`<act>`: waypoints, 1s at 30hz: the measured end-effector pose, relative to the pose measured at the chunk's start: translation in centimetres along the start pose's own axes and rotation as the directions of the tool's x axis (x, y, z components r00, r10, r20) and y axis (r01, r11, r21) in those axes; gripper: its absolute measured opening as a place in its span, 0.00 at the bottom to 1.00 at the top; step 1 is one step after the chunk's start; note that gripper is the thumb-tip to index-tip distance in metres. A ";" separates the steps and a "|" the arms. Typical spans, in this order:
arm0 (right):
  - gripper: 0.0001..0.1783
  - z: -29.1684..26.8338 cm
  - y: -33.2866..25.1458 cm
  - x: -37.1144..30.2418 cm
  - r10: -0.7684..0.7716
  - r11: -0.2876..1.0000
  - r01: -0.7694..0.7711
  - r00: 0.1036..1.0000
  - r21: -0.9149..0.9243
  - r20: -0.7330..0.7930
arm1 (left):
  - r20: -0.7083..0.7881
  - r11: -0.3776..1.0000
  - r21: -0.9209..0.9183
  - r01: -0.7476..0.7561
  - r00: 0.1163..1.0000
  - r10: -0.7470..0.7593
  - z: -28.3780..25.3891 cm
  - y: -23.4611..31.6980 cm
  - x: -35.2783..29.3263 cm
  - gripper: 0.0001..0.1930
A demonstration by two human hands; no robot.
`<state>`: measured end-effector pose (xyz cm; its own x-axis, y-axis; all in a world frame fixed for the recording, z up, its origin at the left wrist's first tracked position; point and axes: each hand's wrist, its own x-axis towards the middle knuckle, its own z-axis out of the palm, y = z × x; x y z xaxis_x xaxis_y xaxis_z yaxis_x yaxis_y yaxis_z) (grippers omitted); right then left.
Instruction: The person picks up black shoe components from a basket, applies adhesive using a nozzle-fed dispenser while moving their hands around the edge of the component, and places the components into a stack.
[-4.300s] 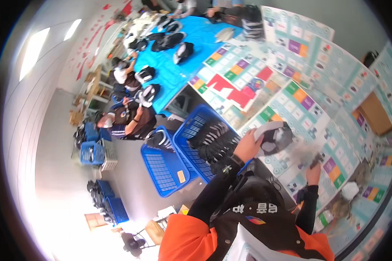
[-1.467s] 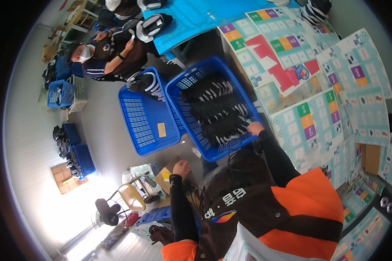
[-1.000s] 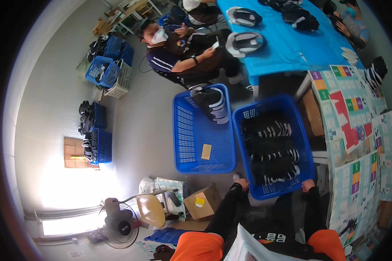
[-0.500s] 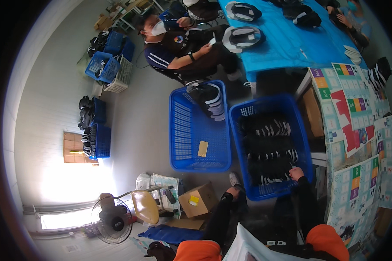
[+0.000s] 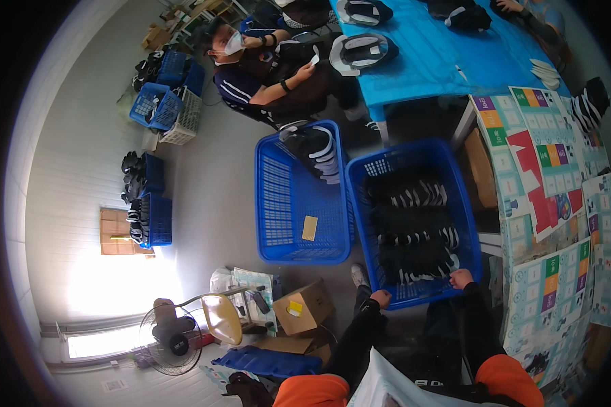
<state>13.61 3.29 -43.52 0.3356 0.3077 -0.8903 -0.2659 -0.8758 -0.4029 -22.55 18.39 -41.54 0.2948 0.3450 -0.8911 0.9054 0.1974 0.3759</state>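
Observation:
In front of me stands a blue plastic basket [image 5: 472, 234] packed with rows of black shoe uppers [image 5: 414, 264] with white edges. At its near left corner my left hand [image 5: 381, 298] is closed on the basket's rim. My right hand [image 5: 461, 278] is closed too, just inside the near right corner beside the white edge of the end upper; what its fingers hold is hidden. A second blue basket [image 5: 259, 203] to the left contains a stack of black-and-grey uppers [image 5: 317, 150] and a small yellowish card [image 5: 309, 228].
A seated person [image 5: 265, 74] in a mask is beyond the left basket. The blue-covered table [image 5: 428, 68] bears more uppers. A poster-covered table [image 5: 516, 224] borders my right side. Left of me are a cardboard box [image 5: 304, 307], a stool [image 5: 222, 319] and a fan [image 5: 173, 338].
My left hand has moved right onto the basket's near corner. The right hand stays near the end upper. The seated person's far hand has risen toward the mask. The whole view shifts slightly.

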 end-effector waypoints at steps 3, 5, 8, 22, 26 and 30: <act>0.07 0.0 0.3 0.0 0.009 1.000 -0.009 1.000 0.014 0.004 | 0.020 0.999 -0.012 -0.031 0.999 0.032 -0.1 0.9 0.6 0.18; 0.07 -0.1 0.6 0.2 0.018 0.999 -0.018 1.000 0.026 0.011 | 0.030 0.999 -0.004 -0.043 0.999 0.043 -0.4 1.0 1.0 0.18; 0.07 0.2 0.6 0.8 0.021 0.999 -0.021 1.000 0.040 0.022 | 0.060 0.998 -0.032 -0.048 0.997 0.050 -1.1 -0.5 2.9 0.18; 0.08 2.1 1.3 4.9 0.027 0.996 -0.031 0.998 0.078 0.061 | -0.012 0.981 0.189 -0.031 0.999 0.034 -2.5 -2.9 6.9 0.18; 0.08 1.4 3.1 6.8 0.054 0.997 -0.055 0.998 0.046 0.037 | 0.030 0.971 0.233 -0.045 0.999 0.039 -0.9 -0.6 8.5 0.18; 0.09 1.9 3.2 9.0 0.068 0.992 -0.076 0.995 0.102 0.079 | 0.001 0.974 0.205 -0.098 0.995 0.100 -0.5 -0.3 10.6 0.17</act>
<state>14.04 4.02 -53.20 0.2442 0.2760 -0.9296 -0.3815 -0.8540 -0.3538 -19.85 22.45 -51.00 0.3839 0.3623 -0.8493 0.9156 -0.0299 0.4010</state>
